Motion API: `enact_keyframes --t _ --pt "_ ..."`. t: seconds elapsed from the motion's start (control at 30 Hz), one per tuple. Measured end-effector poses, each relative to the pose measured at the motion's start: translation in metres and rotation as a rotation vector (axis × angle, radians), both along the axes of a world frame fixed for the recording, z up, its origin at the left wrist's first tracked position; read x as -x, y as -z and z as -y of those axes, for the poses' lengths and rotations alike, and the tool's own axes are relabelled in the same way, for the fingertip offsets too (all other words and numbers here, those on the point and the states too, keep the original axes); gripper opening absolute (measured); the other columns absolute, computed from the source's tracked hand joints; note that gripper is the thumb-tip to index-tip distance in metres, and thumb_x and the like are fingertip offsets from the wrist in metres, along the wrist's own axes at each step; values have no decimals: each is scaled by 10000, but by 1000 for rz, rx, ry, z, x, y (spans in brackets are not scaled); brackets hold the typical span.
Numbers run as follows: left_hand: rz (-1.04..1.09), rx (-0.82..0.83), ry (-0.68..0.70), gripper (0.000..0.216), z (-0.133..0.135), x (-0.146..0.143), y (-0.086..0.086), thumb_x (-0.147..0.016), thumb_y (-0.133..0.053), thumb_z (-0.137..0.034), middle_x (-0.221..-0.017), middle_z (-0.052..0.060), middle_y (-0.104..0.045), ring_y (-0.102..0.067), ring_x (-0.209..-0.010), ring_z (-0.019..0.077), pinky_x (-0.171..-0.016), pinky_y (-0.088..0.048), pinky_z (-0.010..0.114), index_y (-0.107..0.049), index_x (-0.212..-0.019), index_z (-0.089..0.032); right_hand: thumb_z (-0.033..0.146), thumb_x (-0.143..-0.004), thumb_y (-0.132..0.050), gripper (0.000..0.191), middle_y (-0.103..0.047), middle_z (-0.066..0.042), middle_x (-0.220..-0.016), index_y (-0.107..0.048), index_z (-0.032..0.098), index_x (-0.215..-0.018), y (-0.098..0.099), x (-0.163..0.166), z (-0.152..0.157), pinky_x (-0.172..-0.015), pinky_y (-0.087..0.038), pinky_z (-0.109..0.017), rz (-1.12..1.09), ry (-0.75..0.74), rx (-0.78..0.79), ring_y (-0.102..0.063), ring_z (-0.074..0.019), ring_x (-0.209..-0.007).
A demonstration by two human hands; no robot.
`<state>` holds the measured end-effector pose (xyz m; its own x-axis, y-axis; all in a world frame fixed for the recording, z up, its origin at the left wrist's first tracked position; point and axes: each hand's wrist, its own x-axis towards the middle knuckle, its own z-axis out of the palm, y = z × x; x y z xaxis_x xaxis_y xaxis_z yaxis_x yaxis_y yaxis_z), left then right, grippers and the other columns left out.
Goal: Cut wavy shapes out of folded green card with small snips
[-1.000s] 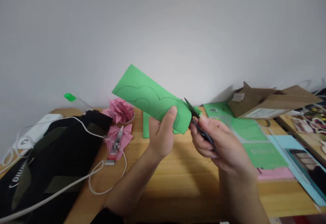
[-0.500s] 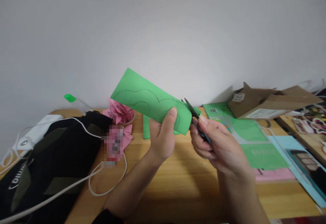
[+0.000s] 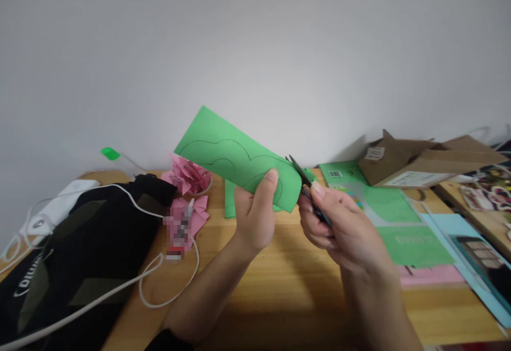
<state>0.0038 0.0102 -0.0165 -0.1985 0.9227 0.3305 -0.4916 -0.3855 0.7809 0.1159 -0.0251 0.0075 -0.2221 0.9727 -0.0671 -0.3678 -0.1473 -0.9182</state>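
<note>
Wooden tabletop [image 3: 287,282]: black fabric bundle [image 3: 107,234] left, folded pink paper [image 3: 200,214] beside it; pink sheet [image 3: 433,275], light-blue sheet [image 3: 449,223] right.

the left forearm [image 3: 211,290] slants up and inward to the left hand [image 3: 255,218], its thumb [image 3: 265,187] extended and pressing; the other fingers are mostly hidden, their bend hard to tell. the right hand [image 3: 339,223] grips, thumb above curled fingers [image 3: 315,226], right forearm [image 3: 373,303] angled inward.

Left fingers [image 3: 242,198] grip green paper [image 3: 223,133] (curves [image 3: 250,159] drawn on it); right fingers [image 3: 313,228] hold scissors [image 3: 300,172] at its edge.
</note>
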Motion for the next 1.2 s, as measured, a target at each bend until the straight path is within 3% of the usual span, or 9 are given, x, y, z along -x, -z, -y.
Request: enact_keyframes --t 0.5,1.2 --pt "-51 23 39 302 -2 8 1 -826 -684 -285 -573 -32 -513 -465 -528 96 -514 -449 210 -542 -577 -189 499 -857 -665 398 -278 107 -453 -527 172 -676 -4 -13 3 -322 -85 -142 8 -83 42 -124 -27 -388" --pt "-248 -123 64 306 -4 14 3 -898 -607 -283 -607 -27 -501 -481 -564 99 -557 -468 215 -504 -627 -187 488 -856 -682 421 -286 100 -459 -519 163 -645 -2 -16 1 -328 -96 -127 -3 -91 43 -143 -18 -392"
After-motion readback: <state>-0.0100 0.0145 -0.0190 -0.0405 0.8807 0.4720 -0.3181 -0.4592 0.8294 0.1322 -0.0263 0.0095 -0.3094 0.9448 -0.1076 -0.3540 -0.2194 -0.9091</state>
